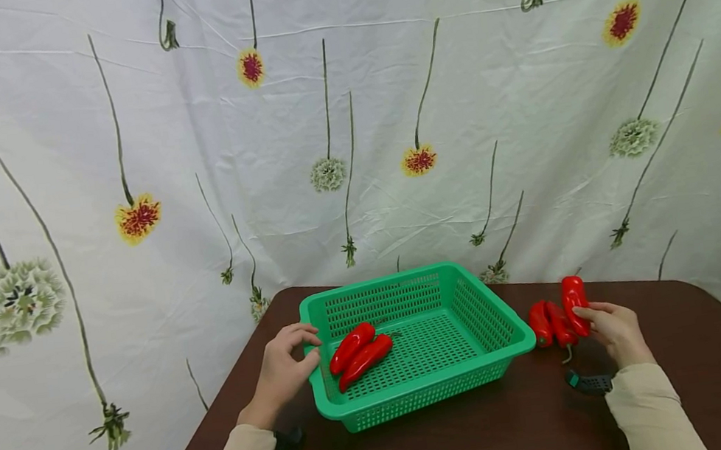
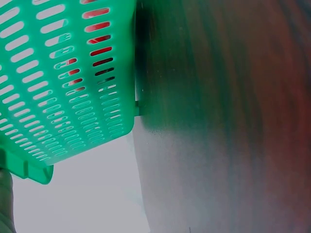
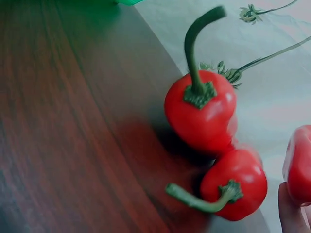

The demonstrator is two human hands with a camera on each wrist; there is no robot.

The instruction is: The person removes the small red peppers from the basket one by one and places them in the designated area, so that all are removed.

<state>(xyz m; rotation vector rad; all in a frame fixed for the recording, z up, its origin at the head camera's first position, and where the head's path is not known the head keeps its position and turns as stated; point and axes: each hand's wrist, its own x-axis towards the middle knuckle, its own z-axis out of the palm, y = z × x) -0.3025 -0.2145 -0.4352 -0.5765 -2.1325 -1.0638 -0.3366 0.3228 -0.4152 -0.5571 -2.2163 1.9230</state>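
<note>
My right hand (image 1: 615, 333) pinches a red pepper (image 1: 574, 299) between thumb and fingers, above the table's right side. In the right wrist view, part of that pepper (image 3: 300, 165) shows at the right edge with a fingertip against it. Two more red peppers with green stems lie close by, one pepper (image 3: 201, 111) beside the other pepper (image 3: 238, 182). My left hand (image 1: 285, 367) is at the left rim of a green plastic basket (image 1: 432, 387), fingers loosely curved; whether it touches the rim is unclear. Inside the basket's left part lie two red peppers (image 1: 360, 355).
The basket stands on a dark brown wooden table (image 1: 465, 443), left of the loose peppers. Behind the table hangs a white cloth (image 1: 384, 200) printed with flowers. Dark devices are strapped to both wrists.
</note>
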